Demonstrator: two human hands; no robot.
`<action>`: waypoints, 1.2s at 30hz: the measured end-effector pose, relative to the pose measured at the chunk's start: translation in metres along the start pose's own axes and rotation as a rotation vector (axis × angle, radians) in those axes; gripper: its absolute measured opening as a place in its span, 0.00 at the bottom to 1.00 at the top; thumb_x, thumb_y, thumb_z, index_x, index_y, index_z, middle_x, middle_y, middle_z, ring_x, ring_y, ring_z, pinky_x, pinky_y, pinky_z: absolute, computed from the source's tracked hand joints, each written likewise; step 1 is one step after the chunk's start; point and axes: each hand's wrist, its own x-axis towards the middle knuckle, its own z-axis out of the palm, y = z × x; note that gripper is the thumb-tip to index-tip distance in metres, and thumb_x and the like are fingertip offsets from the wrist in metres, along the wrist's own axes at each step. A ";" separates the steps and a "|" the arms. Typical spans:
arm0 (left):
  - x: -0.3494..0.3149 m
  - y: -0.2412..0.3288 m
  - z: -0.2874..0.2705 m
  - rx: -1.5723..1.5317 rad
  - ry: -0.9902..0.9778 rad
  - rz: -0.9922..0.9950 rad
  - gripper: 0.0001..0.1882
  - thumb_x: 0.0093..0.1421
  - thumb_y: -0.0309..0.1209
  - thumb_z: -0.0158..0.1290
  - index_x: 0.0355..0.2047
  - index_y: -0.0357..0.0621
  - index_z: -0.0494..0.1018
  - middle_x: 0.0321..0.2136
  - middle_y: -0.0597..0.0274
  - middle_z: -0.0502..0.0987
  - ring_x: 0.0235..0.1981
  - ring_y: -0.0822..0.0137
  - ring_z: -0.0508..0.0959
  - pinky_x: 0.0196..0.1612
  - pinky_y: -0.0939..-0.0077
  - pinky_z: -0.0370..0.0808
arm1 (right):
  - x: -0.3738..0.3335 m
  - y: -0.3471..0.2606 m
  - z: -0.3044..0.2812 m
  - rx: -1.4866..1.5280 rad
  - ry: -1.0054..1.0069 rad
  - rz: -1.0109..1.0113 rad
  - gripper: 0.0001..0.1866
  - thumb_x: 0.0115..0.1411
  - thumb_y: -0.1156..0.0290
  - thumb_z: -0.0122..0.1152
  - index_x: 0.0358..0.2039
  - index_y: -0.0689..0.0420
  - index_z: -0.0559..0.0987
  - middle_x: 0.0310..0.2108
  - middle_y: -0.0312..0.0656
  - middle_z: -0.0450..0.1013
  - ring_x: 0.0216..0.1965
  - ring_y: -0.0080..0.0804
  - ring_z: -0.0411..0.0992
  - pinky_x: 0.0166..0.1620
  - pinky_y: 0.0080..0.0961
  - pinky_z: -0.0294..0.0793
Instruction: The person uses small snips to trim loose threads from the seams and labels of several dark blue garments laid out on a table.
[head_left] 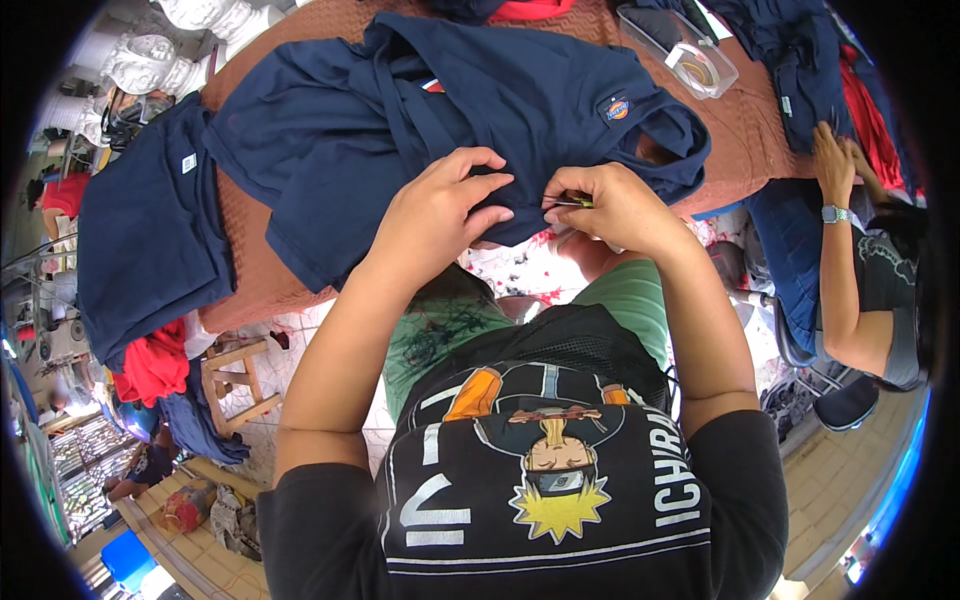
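A navy garment [480, 100] with a small sewn patch [617, 107] lies spread over the table in front of me. My left hand [445, 205] rests over its near edge, fingers apart and slightly curled, gripping nothing that I can see. Just to the right, my right hand [605, 205] is closed around what look like small thread snips [575, 200], with a thin metal blade and a yellow-green part. Their tip is close to the garment's near edge. My palm hides most of the tool.
A brown cloth [740, 125] covers the table. A folded navy garment [150, 230] lies at the left, above red fabric [160, 370]. A clear plastic box [690, 60] sits at the far right. Beyond it, another person's hand [832, 165] touches navy cloth [790, 70]. A wooden stool [235, 385] stands at left.
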 end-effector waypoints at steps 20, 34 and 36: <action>0.008 0.004 0.006 -0.072 -0.140 -0.181 0.06 0.63 0.30 0.52 0.36 0.41 0.73 0.23 0.53 0.79 0.27 0.55 0.82 0.30 0.67 0.76 | 0.000 0.007 0.014 0.516 -0.006 -0.077 0.08 0.62 0.75 0.59 0.41 0.63 0.77 0.34 0.36 0.77 0.37 0.18 0.73 0.41 0.17 0.73; 0.008 0.001 0.012 -0.052 -0.093 -0.175 0.06 0.64 0.30 0.52 0.36 0.41 0.73 0.24 0.57 0.80 0.27 0.59 0.82 0.30 0.69 0.77 | 0.000 -0.007 0.010 0.328 -0.027 0.102 0.08 0.63 0.75 0.59 0.42 0.61 0.77 0.32 0.34 0.76 0.36 0.15 0.73 0.39 0.16 0.74; 0.006 0.000 0.014 -0.032 -0.080 -0.168 0.06 0.63 0.30 0.52 0.36 0.41 0.73 0.23 0.57 0.80 0.26 0.59 0.82 0.30 0.69 0.77 | 0.000 -0.008 0.014 0.346 -0.005 0.078 0.07 0.63 0.76 0.58 0.42 0.62 0.77 0.32 0.33 0.76 0.36 0.15 0.73 0.40 0.17 0.74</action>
